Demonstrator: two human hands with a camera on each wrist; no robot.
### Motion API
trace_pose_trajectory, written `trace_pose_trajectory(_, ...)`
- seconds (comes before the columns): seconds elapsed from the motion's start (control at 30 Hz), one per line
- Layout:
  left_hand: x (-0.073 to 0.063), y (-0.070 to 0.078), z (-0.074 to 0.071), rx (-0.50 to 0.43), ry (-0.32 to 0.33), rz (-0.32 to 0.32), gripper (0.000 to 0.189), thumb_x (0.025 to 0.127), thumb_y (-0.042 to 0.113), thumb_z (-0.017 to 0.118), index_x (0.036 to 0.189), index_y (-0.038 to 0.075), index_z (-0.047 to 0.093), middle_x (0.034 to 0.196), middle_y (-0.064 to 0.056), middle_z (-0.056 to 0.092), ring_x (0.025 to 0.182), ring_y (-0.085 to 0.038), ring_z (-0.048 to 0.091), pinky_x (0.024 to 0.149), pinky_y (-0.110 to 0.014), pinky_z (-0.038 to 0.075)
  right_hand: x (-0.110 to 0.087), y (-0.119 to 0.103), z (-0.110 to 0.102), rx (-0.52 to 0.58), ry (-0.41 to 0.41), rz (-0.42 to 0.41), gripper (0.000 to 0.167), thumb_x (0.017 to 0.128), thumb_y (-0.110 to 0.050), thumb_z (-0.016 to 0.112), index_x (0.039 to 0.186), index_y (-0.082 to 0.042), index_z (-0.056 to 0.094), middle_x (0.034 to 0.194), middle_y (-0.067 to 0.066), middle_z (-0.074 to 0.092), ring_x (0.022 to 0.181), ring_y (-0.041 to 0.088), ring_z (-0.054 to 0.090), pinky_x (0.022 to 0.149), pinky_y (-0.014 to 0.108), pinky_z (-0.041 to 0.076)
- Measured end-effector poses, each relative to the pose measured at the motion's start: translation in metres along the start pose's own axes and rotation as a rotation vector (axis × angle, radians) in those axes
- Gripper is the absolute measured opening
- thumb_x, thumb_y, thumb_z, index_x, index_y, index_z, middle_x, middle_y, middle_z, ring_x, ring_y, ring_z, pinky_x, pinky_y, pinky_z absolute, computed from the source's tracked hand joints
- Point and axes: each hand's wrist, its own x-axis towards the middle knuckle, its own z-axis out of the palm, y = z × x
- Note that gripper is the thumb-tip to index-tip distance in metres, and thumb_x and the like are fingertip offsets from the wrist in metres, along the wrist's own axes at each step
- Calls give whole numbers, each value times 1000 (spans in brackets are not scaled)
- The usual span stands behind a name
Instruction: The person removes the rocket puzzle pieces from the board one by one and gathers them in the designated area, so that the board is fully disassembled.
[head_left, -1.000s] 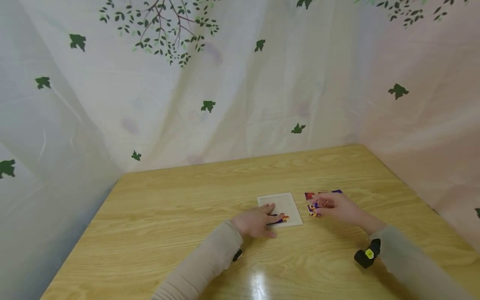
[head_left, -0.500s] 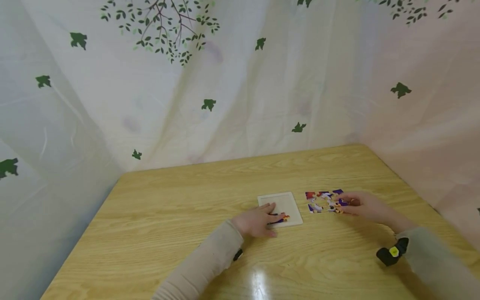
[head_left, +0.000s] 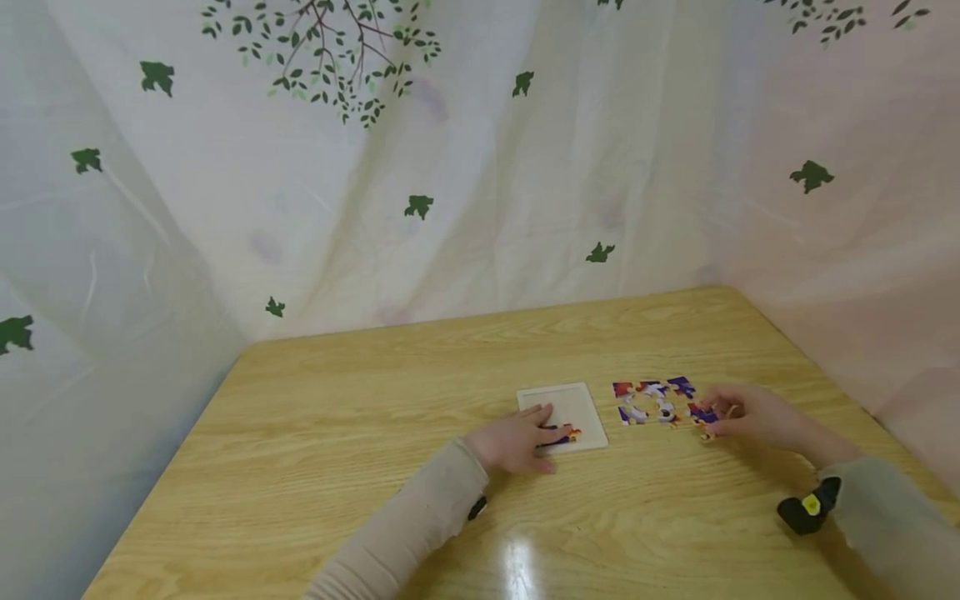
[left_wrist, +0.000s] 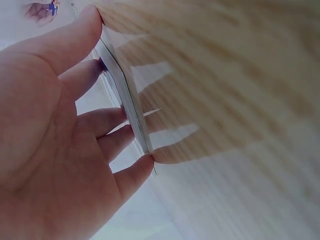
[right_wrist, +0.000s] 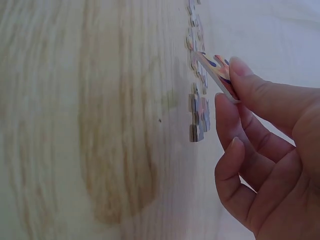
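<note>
My left hand (head_left: 513,442) lies with spread fingers over the left and front part of a white square puzzle tray (head_left: 570,406). Its fingers rest on the tray, and beneath them shows a colourful puzzle piece (head_left: 574,434) in the tray's front part. In the left wrist view, fingertips touch along the tray's edge (left_wrist: 120,75). Right of the loose pieces, my right hand (head_left: 761,419) pinches one jigsaw piece (right_wrist: 218,71) between thumb and index finger, tilted above the table. The other fingers are bent and hold nothing.
Several loose jigsaw pieces (head_left: 652,389) in purple, red and white lie in a cluster right of the tray. They are on a wooden table (head_left: 375,392). A pale cloth (head_left: 480,167) with leaf prints hangs behind and beside the table.
My right hand has moved right across the loose pieces, uncovering those it hid before. It now stands at their right end with a piece pinched. My left hand has stayed on the tray.
</note>
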Motion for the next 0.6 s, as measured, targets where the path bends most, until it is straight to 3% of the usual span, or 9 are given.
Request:
trace_pose_trajectory(0.17,-1,1,-1,-10,-4,-2,61,93,44,54,148,31,32,158,-9,18,146,-21,17,116,-31,22,0,6,0,15,-14,34,14,82,-17,72,88,-11,60,84,-2,57,74,0,48,64,23,43)
trace_pose_trajectory(0.6,1,0,1,-12,-5,-15,62,93,46,54,148,33,31,158,-7,18,146,-20,16,117,-35,22,0,17,-2,-55,-42,89,16,81,-17,74,86,-9,61,79,-3,55,69,4,44,59,22,39)
